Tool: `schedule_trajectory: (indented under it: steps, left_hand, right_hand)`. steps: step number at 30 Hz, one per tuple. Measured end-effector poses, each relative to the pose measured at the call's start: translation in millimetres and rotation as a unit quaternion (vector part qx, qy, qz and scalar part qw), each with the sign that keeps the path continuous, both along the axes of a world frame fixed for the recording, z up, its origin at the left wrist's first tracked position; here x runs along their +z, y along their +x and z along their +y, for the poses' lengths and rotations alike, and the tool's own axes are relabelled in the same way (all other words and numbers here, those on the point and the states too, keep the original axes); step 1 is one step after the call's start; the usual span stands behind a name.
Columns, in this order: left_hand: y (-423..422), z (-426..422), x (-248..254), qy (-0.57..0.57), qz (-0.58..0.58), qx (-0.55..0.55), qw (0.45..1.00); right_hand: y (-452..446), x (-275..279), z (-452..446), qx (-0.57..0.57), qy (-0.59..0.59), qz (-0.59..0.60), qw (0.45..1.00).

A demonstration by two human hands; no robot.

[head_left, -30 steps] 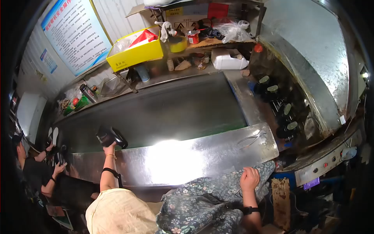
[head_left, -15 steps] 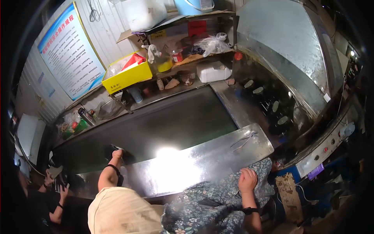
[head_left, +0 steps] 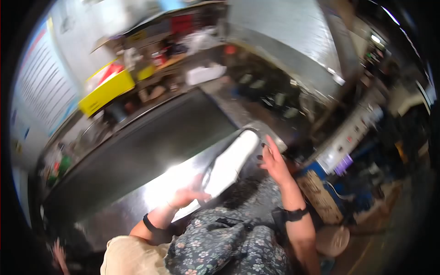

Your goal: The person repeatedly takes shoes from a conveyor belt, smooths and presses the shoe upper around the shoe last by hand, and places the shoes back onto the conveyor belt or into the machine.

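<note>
A shoe point(head_left: 231, 160) with a long white sole and dark edges is held up in front of me, sole facing me; motion blurs it. My left hand point(head_left: 185, 196) grips its lower left end, thumb on the sole. Near the upper right end is my right hand point(head_left: 276, 166), its fingers apart and the index finger stretched upward. Whether it touches the shoe I cannot tell. Small dark patches show at its fingers. Below the shoe, a floral apron point(head_left: 220, 233) covers my lap.
A dark conveyor belt point(head_left: 137, 142) runs behind a shiny metal ledge point(head_left: 119, 208). Shelves at the back hold a yellow box point(head_left: 107, 91) and a white jug point(head_left: 206, 73). To the right are a control panel point(head_left: 343, 142) and a cardboard piece point(head_left: 321, 195). Another person's hand point(head_left: 58, 252) shows lower left.
My left hand has come back from the belt and now holds the shoe before me. My right hand has risen from my lap to the shoe's far end. The view has swung right.
</note>
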State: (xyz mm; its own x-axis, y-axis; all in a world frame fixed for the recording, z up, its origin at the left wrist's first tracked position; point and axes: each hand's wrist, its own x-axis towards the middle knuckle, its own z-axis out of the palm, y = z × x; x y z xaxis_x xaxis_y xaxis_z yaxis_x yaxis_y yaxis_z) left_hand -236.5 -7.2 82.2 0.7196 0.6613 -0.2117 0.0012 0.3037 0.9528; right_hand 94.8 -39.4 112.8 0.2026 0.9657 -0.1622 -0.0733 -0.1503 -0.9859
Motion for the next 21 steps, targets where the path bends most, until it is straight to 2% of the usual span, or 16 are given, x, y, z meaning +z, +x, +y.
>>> schedule_trajectory:
  steps: [1,3,4,5,6,7,8,9,10,11,12,13,14,17,19,21]
  left_hand:
    - [27,1,14,0.110,0.051,-0.101,0.987]
    - [72,-6,27,0.277,0.074,-0.227,0.931]
    - [96,-3,56,0.308,0.216,-0.336,0.864]
    - [116,-1,47,0.199,0.107,-0.333,0.915]
    - [136,2,21,0.262,0.102,-0.261,0.924]
    - [153,5,-6,0.320,0.096,-0.183,0.925]
    - [176,7,-19,0.336,0.072,-0.180,0.922]
    - [196,10,-22,0.351,0.048,-0.172,0.919]
    - [201,15,-20,0.362,0.047,-0.213,0.906]
    - [199,17,-22,0.227,-0.031,-0.223,0.947]
    - [197,20,-26,0.087,-0.107,-0.227,0.964]
    - [201,23,-27,-0.055,-0.179,-0.226,0.956]
    - [207,18,-24,-0.021,-0.184,-0.205,0.961]
    - [235,30,-65,-0.194,-0.082,-0.135,0.968]
    - [247,30,-78,-0.240,-0.107,-0.124,0.957]
    - [252,26,-81,-0.231,-0.103,-0.116,0.961]
  right_hand:
    - [15,-24,1,-0.125,0.170,-0.267,0.940]
    - [34,-29,-30,-0.260,0.152,-0.307,0.903]
    - [47,-43,-41,-0.280,0.174,-0.182,0.926]
    - [45,-40,-58,-0.279,0.144,-0.125,0.941]
    - [40,-54,-66,-0.282,0.186,-0.168,0.926]
    - [28,-44,-81,-0.232,0.130,-0.330,0.906]
    - [20,-47,-89,-0.168,0.167,-0.415,0.878]
    - [4,-48,-96,-0.155,0.180,-0.477,0.846]
    - [2,-43,-100,-0.160,0.163,-0.480,0.847]
    - [1,-40,-102,-0.163,0.146,-0.481,0.849]
    - [8,-48,-103,-0.182,0.171,-0.464,0.850]
    - [17,-56,-103,-0.201,0.198,-0.449,0.848]
    - [19,-54,-106,-0.208,0.183,-0.460,0.844]
    - [15,-52,-107,-0.174,0.219,-0.444,0.851]
    - [8,-46,-110,-0.151,0.199,-0.472,0.845]
    - [6,-29,-119,-0.131,0.165,-0.483,0.850]
